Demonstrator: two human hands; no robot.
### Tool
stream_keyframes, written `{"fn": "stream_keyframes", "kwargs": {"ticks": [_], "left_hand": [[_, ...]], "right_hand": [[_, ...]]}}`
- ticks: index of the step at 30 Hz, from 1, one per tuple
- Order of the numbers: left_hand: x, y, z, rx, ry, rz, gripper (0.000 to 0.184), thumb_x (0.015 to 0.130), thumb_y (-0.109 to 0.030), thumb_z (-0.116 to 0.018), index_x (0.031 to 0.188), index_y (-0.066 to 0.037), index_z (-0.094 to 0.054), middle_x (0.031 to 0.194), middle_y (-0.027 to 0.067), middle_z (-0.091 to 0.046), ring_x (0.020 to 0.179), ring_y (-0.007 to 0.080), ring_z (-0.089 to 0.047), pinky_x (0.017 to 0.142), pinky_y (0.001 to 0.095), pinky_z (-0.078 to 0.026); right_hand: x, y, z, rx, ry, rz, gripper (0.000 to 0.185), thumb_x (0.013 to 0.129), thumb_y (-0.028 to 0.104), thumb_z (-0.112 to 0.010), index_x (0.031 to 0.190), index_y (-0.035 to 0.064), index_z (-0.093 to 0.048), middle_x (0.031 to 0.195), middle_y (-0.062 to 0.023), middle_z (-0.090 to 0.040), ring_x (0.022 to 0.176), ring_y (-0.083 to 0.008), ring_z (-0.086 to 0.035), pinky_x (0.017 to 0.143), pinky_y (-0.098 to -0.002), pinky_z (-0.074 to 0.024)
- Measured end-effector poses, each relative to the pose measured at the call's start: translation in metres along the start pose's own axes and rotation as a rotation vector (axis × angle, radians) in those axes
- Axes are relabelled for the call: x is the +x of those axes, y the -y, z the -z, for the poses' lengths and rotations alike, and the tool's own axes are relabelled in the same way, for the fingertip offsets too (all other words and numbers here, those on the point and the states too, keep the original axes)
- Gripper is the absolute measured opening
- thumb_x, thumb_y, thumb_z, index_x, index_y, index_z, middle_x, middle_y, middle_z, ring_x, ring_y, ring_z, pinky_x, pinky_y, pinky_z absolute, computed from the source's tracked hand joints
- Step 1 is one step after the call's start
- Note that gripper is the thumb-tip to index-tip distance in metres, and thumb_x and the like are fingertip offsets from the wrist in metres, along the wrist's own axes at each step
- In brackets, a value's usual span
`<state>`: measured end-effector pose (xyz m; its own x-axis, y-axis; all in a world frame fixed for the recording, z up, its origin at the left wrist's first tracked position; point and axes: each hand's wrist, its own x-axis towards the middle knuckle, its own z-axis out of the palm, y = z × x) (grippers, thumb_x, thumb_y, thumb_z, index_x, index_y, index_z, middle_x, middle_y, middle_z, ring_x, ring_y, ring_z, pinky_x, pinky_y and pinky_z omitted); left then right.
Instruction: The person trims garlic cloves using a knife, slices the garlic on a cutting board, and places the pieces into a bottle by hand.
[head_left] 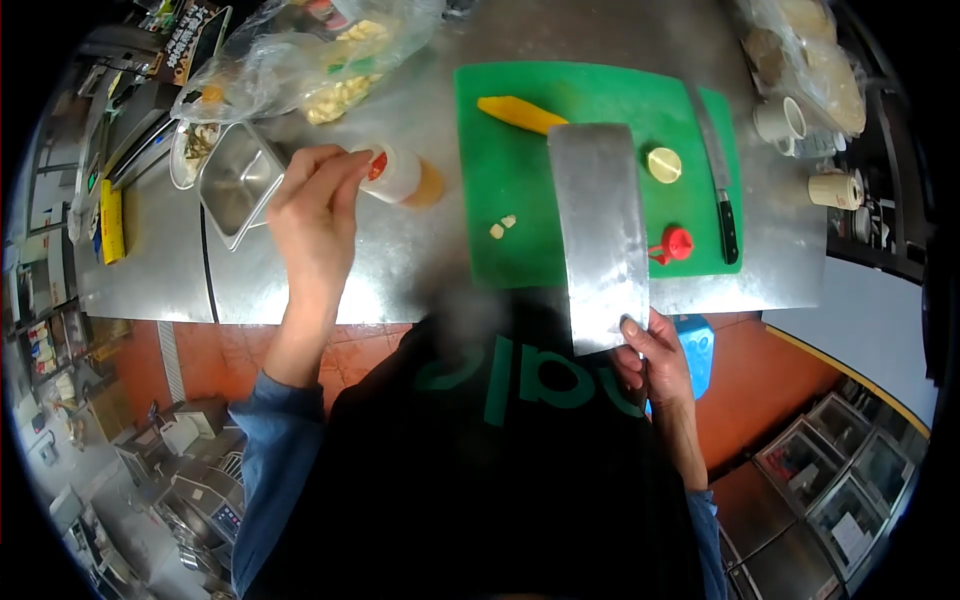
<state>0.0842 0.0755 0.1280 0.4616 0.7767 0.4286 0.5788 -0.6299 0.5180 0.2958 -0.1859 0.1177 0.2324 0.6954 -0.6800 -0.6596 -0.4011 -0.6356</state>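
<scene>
My right hand (655,355) grips a broad cleaver (603,230), its blade raised flat in front of the green cutting board (535,190). My left hand (318,195) is closed, thumb and fingertips together, beside a plastic bottle (402,178) with amber contents and a red mark. Whatever the fingertips may hold is hidden. A peeled yellow carrot-like piece (515,112) lies on the board, its right end by the blade. Small pale pieces (502,227) like garlic, a round pale-gold piece (664,165), a red cap (677,243) and a black-handled knife (722,190) also lie there.
A steel pan (232,195) stands left of the bottle. Behind are plastic bags (340,65) with pale yellow pieces. White cups (780,119) and a can (835,190) stand at the right. The steel table's front edge (250,322) runs before my body.
</scene>
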Motion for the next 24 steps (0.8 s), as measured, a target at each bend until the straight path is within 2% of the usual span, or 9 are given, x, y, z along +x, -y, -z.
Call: {"fn": "stream_keyframes", "kwargs": {"ticks": [2,4,6,8,11,17,24], "left_hand": [[-0.01,-0.017,-0.001,-0.032,0.002,-0.023,0.008,0.073,-0.003,-0.071,0.081,-0.005,-0.07,0.088,0.008,-0.066,0.07,0.0172,-0.063,0.062,0.0283,-0.048],[-0.04,-0.021,-0.03,-0.184,0.258,-0.005,0.011,0.071,-0.006,-0.073,0.081,-0.006,-0.069,0.084,0.0073,-0.065,0.07,0.0203,-0.062,0.059,0.0306,-0.048],[-0.053,-0.026,-0.064,-0.252,0.424,-0.088,0.018,0.071,-0.009,-0.072,0.087,-0.009,-0.065,0.085,0.0077,-0.063,0.071,0.0307,-0.062,0.061,0.0379,-0.05],[-0.061,-0.017,-0.107,-0.182,0.485,-0.035,0.019,0.072,-0.01,-0.071,0.089,-0.007,-0.061,0.089,0.0104,-0.063,0.075,0.0328,-0.062,0.062,0.0406,-0.05],[-0.064,-0.01,-0.145,-0.09,0.52,-0.011,0.018,0.069,-0.01,-0.074,0.081,-0.005,-0.06,0.083,0.0115,-0.061,0.074,0.0322,-0.062,0.062,0.0417,-0.048],[-0.065,-0.001,-0.167,0.081,0.599,-0.088,0.018,0.07,-0.007,-0.071,0.083,-0.005,-0.059,0.085,0.0128,-0.061,0.078,0.0348,-0.062,0.065,0.0439,-0.048],[-0.057,-0.003,-0.177,0.117,0.631,-0.082,0.014,0.07,-0.01,-0.071,0.076,-0.006,-0.059,0.083,0.0137,-0.063,0.078,0.0337,-0.062,0.065,0.0434,-0.049]], "right_hand": [[-0.001,-0.001,0.001,-0.024,-0.003,0.014,0.024,0.089,0.024,-0.061,0.102,0.0042,-0.056,0.053,0.0024,-0.039,0.038,-0.006,-0.031,0.034,-0.0187,-0.0234],[-0.001,-0.003,0.0,-0.023,-0.026,-0.002,0.025,0.088,0.024,-0.061,0.103,0.0045,-0.056,0.053,0.0027,-0.038,0.039,-0.0057,-0.032,0.034,-0.0184,-0.0237],[0.001,-0.002,-0.002,-0.025,-0.029,-0.002,0.025,0.088,0.024,-0.062,0.103,0.0048,-0.055,0.053,0.0029,-0.038,0.039,-0.0055,-0.032,0.035,-0.0182,-0.0241],[-0.001,-0.003,-0.003,-0.025,-0.031,0.003,0.025,0.088,0.025,-0.062,0.103,0.0051,-0.055,0.053,0.0029,-0.038,0.04,-0.0054,-0.033,0.036,-0.0178,-0.0243],[-0.011,0.0,-0.002,-0.057,-0.088,-0.063,0.018,0.09,0.019,-0.054,0.102,0.0057,-0.054,0.059,0.0046,-0.039,0.049,-0.0046,-0.036,0.044,-0.0186,-0.0271],[-0.016,-0.006,0.006,0.034,-0.084,-0.015,0.019,0.09,0.017,-0.056,0.104,0.0043,-0.054,0.062,0.0047,-0.04,0.051,-0.0046,-0.037,0.044,-0.0183,-0.0271],[-0.016,-0.01,0.016,0.046,-0.089,0.023,0.022,0.09,0.017,-0.057,0.106,0.003,-0.054,0.061,0.0043,-0.04,0.051,-0.005,-0.036,0.044,-0.0183,-0.0272]]}}
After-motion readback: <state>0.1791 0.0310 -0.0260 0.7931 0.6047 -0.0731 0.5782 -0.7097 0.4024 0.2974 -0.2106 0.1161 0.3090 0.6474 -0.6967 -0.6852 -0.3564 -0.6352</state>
